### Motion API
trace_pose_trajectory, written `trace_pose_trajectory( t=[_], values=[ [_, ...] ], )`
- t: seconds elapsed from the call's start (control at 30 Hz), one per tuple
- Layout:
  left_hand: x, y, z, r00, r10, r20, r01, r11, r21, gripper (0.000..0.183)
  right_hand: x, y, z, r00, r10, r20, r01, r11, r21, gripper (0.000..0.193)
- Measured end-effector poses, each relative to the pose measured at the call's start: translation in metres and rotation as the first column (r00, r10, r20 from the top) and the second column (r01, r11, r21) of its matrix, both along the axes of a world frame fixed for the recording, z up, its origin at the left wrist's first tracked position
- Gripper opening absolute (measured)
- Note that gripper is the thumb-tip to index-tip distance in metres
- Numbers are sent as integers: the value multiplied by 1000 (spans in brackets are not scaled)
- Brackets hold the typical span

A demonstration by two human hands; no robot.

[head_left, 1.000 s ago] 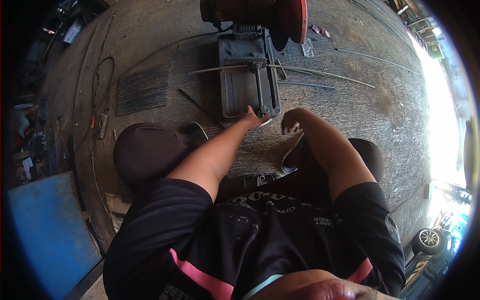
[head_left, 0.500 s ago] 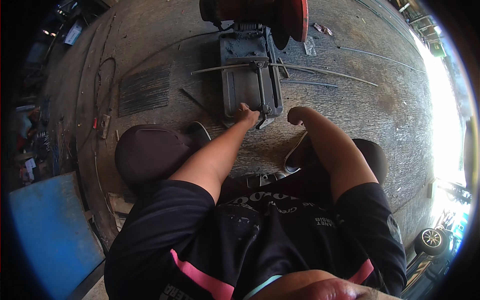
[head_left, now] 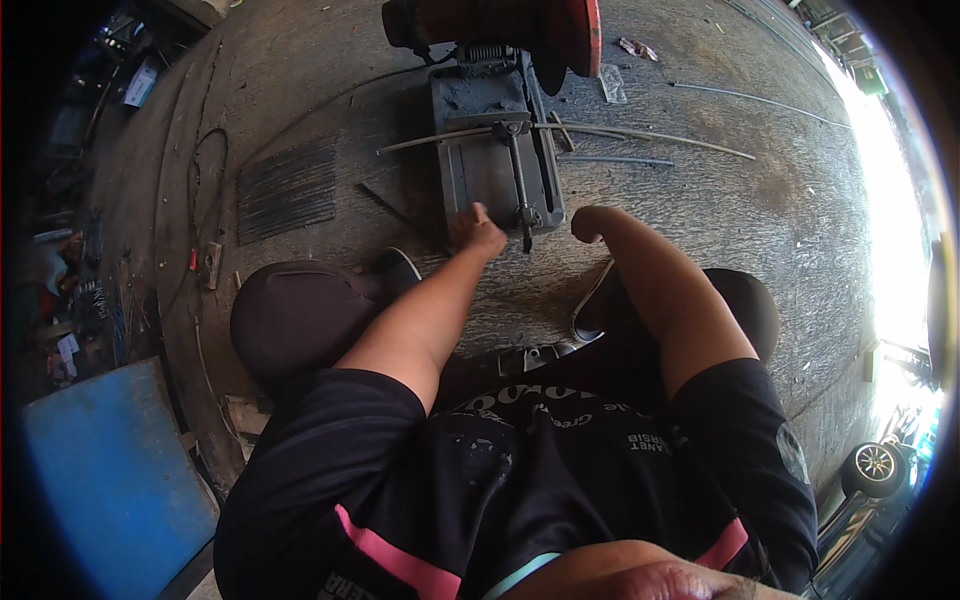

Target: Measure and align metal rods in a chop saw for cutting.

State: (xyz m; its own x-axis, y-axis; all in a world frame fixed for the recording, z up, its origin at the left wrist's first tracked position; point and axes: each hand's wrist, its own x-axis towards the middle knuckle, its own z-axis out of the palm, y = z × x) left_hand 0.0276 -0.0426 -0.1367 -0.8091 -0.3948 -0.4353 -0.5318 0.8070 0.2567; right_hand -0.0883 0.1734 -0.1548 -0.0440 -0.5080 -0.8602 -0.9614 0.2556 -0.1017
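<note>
A cut-off saw stands on the floor ahead of me, with a dark grey metal base (head_left: 478, 170) and a red blade guard (head_left: 586, 38) tilted up over a dark disc. A thin metal rod (head_left: 408, 145) lies crosswise in its vise. From the vise, a screw shaft (head_left: 519, 170) runs toward me to a crank handle (head_left: 528, 238). Just left of that handle, my left hand (head_left: 480, 234) is off it, thumb raised and fingers loosely apart, over the base's near edge. My right hand (head_left: 590, 224) hangs curled in right of the base, apparently holding nothing; its fingertips are hidden.
Several cut dark rods (head_left: 287, 195) lie side by side on the floor at left. More thin rods (head_left: 615, 161) lie right of the saw. A cable (head_left: 330, 92) trails leftward from it. A blue panel (head_left: 120, 470) stands at lower left, and a wheel (head_left: 874, 468) shows at lower right.
My left hand has let go of the crank handle and moved slightly left. The handle has turned to point more straight toward me. My right hand has stayed nearly still.
</note>
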Motion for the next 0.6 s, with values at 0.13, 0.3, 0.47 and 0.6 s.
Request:
trace_pose_trajectory(
  t=[0.13,0.3,0.47,0.6],
  values=[
    [-6,27,12,972,59,-228,40,914,404,77,4,-6,19,999,35,-12,-35,999,16,12],
    [16,37,26,916,-324,-238,297,944,-143,78,4,-3,12,979,-201,-24,202,979,16,12],
    [15,-26,10,971,-189,-145,134,937,-324,59,-1,4,-5,994,-112,-19,110,990,-88,12],
    [1,4,14,877,19,-480,5,999,49,54,-1,-4,-1,997,75,25,-75,997,35,11]
  ],
)
